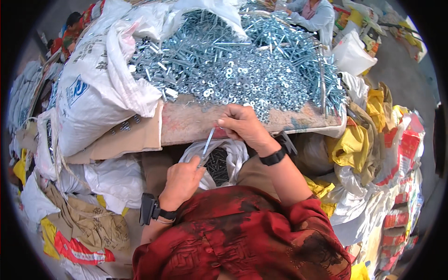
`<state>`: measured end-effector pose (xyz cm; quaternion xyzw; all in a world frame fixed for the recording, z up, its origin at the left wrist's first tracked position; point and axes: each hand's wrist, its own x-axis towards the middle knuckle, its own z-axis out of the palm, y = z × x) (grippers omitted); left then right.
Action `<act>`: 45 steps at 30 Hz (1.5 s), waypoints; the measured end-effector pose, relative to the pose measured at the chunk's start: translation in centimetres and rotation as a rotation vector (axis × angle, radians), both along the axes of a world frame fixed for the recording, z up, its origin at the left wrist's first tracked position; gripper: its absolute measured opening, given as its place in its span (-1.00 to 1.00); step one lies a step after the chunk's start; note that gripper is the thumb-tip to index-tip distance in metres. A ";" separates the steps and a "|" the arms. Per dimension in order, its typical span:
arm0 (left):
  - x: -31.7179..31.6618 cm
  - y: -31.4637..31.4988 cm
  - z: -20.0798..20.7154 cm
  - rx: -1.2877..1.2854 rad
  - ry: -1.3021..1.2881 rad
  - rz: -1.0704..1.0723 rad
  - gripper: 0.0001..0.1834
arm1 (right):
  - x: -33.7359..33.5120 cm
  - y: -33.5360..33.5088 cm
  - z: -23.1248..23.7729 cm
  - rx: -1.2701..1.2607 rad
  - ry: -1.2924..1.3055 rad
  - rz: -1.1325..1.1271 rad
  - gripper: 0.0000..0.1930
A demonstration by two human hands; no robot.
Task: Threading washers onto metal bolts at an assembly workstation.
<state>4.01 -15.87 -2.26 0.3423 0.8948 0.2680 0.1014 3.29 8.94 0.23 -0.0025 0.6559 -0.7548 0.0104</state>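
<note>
My left hand [182,179] is closed around the lower end of a long, thin silver bolt [208,142], which slants up to the right. At the bolt's upper end, the thumb and fingers of my right hand [245,126] are pinched together. Whatever small piece they grip is too small to make out. Below the hands, a white sack [239,151] stands with its mouth spread, with dark bolts or screws [216,168] inside. Just beyond my right hand, a heap of small washers and nuts [247,77] covers the tabletop [191,123].
Long silver bolts [205,30] pile up behind the washers. A large white woven sack [100,93] leans at the table's left, over brown cardboard [112,144]. Yellow bags [352,147] and other sacks crowd the right. Another person [317,18] sits across the table.
</note>
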 end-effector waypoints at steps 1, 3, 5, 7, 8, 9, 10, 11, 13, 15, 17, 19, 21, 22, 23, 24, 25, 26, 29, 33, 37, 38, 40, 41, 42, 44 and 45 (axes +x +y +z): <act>0.2 0.5 0.7 -0.010 -0.015 -0.018 -0.76 | 0.4 0.1 -0.1 -0.012 -0.002 0.011 -0.75; 0.2 0.9 0.7 0.000 -0.018 -0.047 -0.76 | 1.0 0.2 -0.5 -0.062 -0.013 0.032 -0.73; 0.1 1.1 0.8 0.022 -0.024 -0.094 -0.77 | 1.4 0.5 -0.5 -0.083 -0.030 0.022 -0.72; 0.0 1.3 0.8 0.004 -0.005 -0.104 -0.77 | 1.7 0.5 -0.4 -0.093 -0.050 -0.013 -0.71; 0.0 1.4 0.7 -0.007 0.017 -0.117 -0.78 | 1.8 0.5 -0.6 -0.099 -0.053 -0.013 -0.71; 0.0 1.5 0.7 -0.011 0.014 -0.118 -0.78 | 1.8 0.6 -0.7 -0.115 -0.052 -0.009 -0.73; 0.0 1.7 0.6 -0.020 0.038 -0.119 -0.78 | 1.8 0.6 -0.8 -0.131 -0.052 -0.005 -0.74; -0.1 1.8 0.5 -0.028 0.061 -0.120 -0.78 | 1.8 0.7 -0.8 -0.134 -0.055 -0.006 -0.74; -0.3 1.8 0.1 -0.014 0.086 -0.117 -0.78 | 1.6 0.9 -0.7 -0.210 -0.134 -0.002 -0.73; -0.6 1.8 -0.6 0.007 0.111 -0.113 -0.78 | 1.4 1.0 -1.0 -0.302 -0.185 0.036 -0.73; -0.8 1.7 -1.2 0.095 0.194 -0.093 -0.78 | 1.1 1.0 -1.2 -0.385 -0.237 0.074 -0.73; -1.2 1.4 -1.9 0.082 0.217 -0.080 -0.77 | 0.8 0.7 -1.4 -0.268 -0.224 0.098 -0.78; -1.4 1.0 -2.1 0.068 0.243 -0.060 -0.75 | 0.5 -0.1 -0.4 -0.208 -0.207 0.122 -0.80; -1.3 0.7 -1.9 0.114 0.184 -0.050 -0.76 | 0.2 -0.6 0.1 -0.152 -0.187 0.141 -0.82; -1.3 0.4 -1.9 0.161 0.126 -0.039 -0.75 | -0.4 -0.7 0.2 -0.109 -0.165 0.101 -0.83; -1.5 0.1 -2.4 0.170 0.125 -0.030 -0.75 | -1.3 -0.7 0.0 -0.099 -0.167 0.108 -0.83; -1.6 -0.1 -2.8 0.294 -0.050 -0.007 -0.78 | -2.7 -0.4 -0.1 0.075 -0.049 -0.060 -0.80; -1.8 -0.4 -3.0 0.418 -0.225 0.016 -0.80 | -4.1 -0.1 -0.4 0.248 0.074 -0.227 -0.76; -2.1 -0.8 -3.4 0.684 -0.486 0.037 -0.87 | -8.5 0.6 -3.0 0.699 0.331 -0.313 -0.83; -2.4 -2.3 -3.6 0.716 -0.665 0.103 -0.85 | -10.3 -1.9 -3.3 1.178 0.446 -0.291 -0.89; -2.6 -3.3 -3.7 0.748 -0.681 0.107 -0.84 | -11.1 -3.1 -3.3 1.475 0.428 -0.250 -0.90; -2.7 -3.5 -3.6 0.753 -0.696 0.097 -0.83 | -11.2 -3.3 -3.2 1.513 0.438 -0.258 -0.89; -2.9 -3.7 -3.1 0.698 -0.702 0.118 -0.82 | -10.7 -3.7 -3.0 1.557 0.441 -0.299 -0.90; -3.0 -3.7 -2.8 0.636 -0.707 0.133 -0.80 | -10.2 -3.9 -2.7 1.597 0.439 -0.349 -0.90; -3.0 -3.8 -2.7 0.641 -0.708 0.137 -0.80 | -9.7 -3.9 -2.4 1.600 0.442 -0.343 -0.90; -3.0 -3.7 -2.4 0.576 -0.584 0.080 -0.78 | -8.2 -3.5 -1.3 0.720 0.312 -0.227 -0.96; -2.8 -3.8 -2.2 0.576 -0.585 0.078 -0.78 | -6.7 -4.0 0.5 0.409 0.088 -0.141 -0.97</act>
